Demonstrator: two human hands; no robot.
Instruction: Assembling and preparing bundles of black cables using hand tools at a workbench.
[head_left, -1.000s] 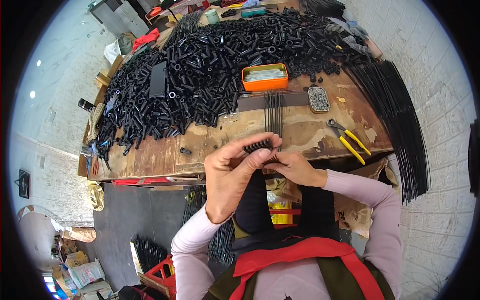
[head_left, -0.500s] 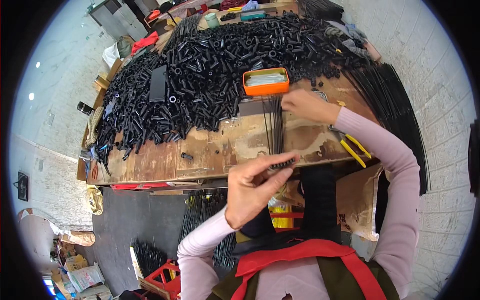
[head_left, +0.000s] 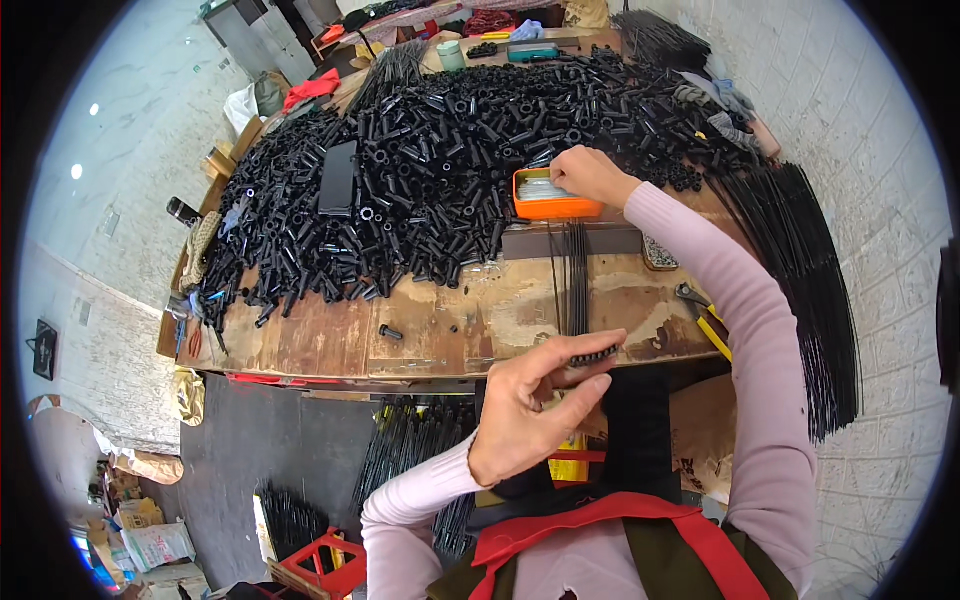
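My left hand point(head_left: 530, 405) pinches a bundle of thin black rods point(head_left: 577, 285) between thumb and fingers, just off the bench's front edge. Their dark ends show in a row at the fingertips, and their far parts lie across a flat grey-brown bar point(head_left: 625, 243). At the orange box point(head_left: 556, 209), my right hand point(head_left: 595, 175) reaches down with its fingertips closed together at the rim. Inside the box lie white slender pieces point(head_left: 540, 188). What the right fingertips pinch, if anything, is hidden.
A big heap of black tubular parts point(head_left: 420, 180) covers the bench point(head_left: 330, 335), with a dark flat case point(head_left: 339, 177) on it. Yellow-handled pliers point(head_left: 712, 325) and a small tin point(head_left: 658, 253) lie near my right forearm. Long black rods point(head_left: 800, 290) hang over the right edge.
My right hand has moved from the far ends of the rods up to the orange box. The left hand keeps its hold on the bundle. The view has shifted slightly.
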